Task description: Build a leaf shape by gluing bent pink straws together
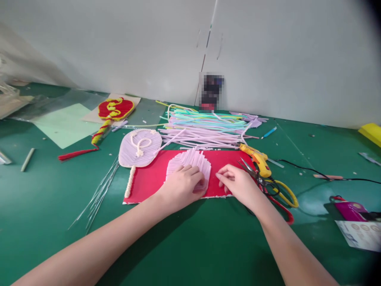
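Observation:
A roundish panel of lilac pipe cleaners point(190, 157) lies on a red board point(149, 176), its upper ends uneven. My left hand point(186, 182) lies over the lower part of this panel, fingers curled and thumb at its lower right edge, holding it. To the right, my right hand point(233, 180) hovers over the board with thumb and fingers drawn together. Whatever those fingertips hold, if anything, cannot be made out. Left of the panel is a lilac fan point(126, 153) with a cream outline, a curled cream decoration and a beaded-looking cream handle.
Scissors point(285, 192) and a yellow glue gun point(258, 159) lie close beside my right hand. A pipe-cleaner pile point(205, 129) spans the back. At left are a red-and-yellow fan point(115, 109), thin wires point(102, 190) and a pale green sheet point(65, 123). A blue pen point(269, 132) lies right.

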Available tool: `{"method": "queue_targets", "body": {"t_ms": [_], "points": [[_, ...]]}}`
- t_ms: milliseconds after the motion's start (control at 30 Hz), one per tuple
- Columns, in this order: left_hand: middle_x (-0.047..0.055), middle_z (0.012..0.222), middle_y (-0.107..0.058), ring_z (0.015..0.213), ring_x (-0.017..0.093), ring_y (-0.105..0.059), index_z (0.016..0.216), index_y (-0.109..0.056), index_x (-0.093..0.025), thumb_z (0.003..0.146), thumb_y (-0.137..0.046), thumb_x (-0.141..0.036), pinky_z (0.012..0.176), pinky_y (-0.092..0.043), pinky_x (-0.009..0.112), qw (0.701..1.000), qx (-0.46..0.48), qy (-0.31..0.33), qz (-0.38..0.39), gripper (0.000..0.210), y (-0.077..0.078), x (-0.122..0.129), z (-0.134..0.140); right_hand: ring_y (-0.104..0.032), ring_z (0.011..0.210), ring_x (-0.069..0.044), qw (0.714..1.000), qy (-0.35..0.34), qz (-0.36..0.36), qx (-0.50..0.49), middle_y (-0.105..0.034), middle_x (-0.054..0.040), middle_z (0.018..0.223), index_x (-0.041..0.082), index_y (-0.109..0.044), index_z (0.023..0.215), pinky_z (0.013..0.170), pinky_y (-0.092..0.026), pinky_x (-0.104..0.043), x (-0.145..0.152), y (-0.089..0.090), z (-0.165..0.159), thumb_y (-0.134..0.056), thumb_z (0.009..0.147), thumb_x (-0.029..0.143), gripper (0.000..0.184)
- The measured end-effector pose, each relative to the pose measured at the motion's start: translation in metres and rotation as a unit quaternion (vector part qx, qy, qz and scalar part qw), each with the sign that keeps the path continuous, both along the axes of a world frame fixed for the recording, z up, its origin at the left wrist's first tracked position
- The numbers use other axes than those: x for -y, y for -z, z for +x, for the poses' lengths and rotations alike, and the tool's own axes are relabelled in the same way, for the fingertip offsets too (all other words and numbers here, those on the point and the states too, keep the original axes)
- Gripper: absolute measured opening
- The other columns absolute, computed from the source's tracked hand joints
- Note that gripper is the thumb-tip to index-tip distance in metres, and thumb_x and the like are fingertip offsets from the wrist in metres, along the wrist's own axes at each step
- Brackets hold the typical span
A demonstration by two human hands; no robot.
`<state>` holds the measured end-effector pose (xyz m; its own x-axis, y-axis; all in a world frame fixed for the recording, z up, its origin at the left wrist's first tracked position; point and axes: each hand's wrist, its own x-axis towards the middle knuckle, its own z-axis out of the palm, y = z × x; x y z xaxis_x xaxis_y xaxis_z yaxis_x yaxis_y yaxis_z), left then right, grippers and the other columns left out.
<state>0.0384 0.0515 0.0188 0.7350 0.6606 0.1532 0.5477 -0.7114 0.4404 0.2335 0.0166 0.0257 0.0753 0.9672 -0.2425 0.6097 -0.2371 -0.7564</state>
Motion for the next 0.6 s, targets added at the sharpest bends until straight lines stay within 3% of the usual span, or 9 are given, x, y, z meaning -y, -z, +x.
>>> {"method": "queue_targets", "body": {"t_ms": [67, 133, 367, 600], "points": [[0.003, 0.085, -0.062, 0.082, 0.018, -0.056, 0.083, -0.061, -0.017, 0.082, -0.057, -0.023, 0.074, -0.043, 0.029, 1.000, 0.003, 0.001, -0.006, 0.007, 0.000, 0.000, 0.000, -0.064, 0.071, -0.014, 0.997, -0.003, 0.074, 0.022, -0.068, -0.0013, 0.076, 0.020, -0.060, 0.082, 0.067, -0.050, -0.024, -0.003, 0.004, 0.000, -0.056, 0.081, 0.026, 0.007], [0.003, 0.086, -0.062, 0.082, 0.018, -0.056, 0.084, -0.061, -0.018, 0.081, -0.057, -0.021, 0.074, -0.043, 0.029, 1.000, 0.003, 0.001, -0.006, 0.006, 0.001, 0.000, 0.000, -0.063, 0.076, -0.015, 0.992, -0.002, 0.120, 0.037, -0.069, -0.0023, 0.082, 0.021, -0.063, 0.082, 0.074, -0.049, -0.026, -0.005, 0.009, -0.004, -0.057, 0.080, 0.027, 0.008], [0.002, 0.085, -0.061, 0.081, 0.017, -0.054, 0.085, -0.059, -0.019, 0.083, -0.054, -0.019, 0.075, -0.042, 0.029, 1.000, 0.001, 0.016, 0.005, 0.006, 0.002, -0.001, 0.000, -0.057, 0.063, -0.014, 0.970, -0.001, 0.233, 0.067, -0.068, -0.0011, 0.081, 0.022, -0.064, 0.085, 0.065, -0.047, -0.026, -0.002, 0.030, -0.011, -0.058, 0.082, 0.027, 0.009], [0.001, 0.084, -0.061, 0.080, 0.016, -0.053, 0.083, -0.059, -0.019, 0.083, -0.054, -0.020, 0.075, -0.041, 0.029, 1.000, -0.002, 0.015, -0.025, 0.005, 0.002, -0.004, 0.000, -0.054, 0.057, -0.012, 0.967, 0.002, 0.237, 0.092, -0.065, 0.0005, 0.075, 0.022, -0.064, 0.083, 0.060, -0.045, -0.024, 0.001, 0.033, -0.012, -0.060, 0.080, 0.022, 0.004]]}}
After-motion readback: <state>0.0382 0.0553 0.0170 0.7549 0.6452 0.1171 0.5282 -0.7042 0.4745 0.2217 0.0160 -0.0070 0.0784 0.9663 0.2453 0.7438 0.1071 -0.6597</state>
